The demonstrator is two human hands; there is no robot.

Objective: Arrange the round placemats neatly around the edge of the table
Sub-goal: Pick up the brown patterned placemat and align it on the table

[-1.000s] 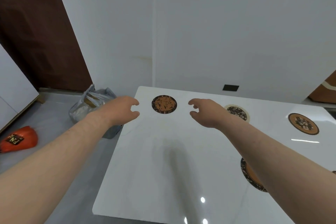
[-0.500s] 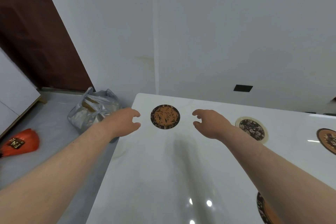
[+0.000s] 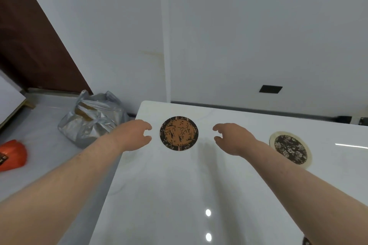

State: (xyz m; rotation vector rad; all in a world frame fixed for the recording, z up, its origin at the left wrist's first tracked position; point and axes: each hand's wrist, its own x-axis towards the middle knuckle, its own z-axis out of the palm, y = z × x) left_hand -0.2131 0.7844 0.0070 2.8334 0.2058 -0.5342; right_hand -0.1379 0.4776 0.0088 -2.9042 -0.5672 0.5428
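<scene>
A round orange placemat with a black patterned rim (image 3: 178, 133) lies flat near the far left corner of the glossy white table (image 3: 179, 195). My left hand (image 3: 133, 135) hovers just left of it, fingers curled and apart, holding nothing. My right hand (image 3: 232, 138) hovers just right of it, also open and clear of the mat. A second round placemat, black floral with a cream rim (image 3: 290, 149), lies further right along the far edge. A sliver of another dark mat (image 3: 306, 241) shows at the bottom right, mostly hidden by my right forearm.
The table's far edge runs close to a white wall. On the grey floor to the left sit a knotted grey plastic bag (image 3: 91, 117) and an orange object (image 3: 12, 157). A dark brown door (image 3: 29, 36) stands at the far left.
The view has shifted closer and leftward, so the far-right placemat has left the frame. Both hands stay either side of the orange mat, slightly further apart.
</scene>
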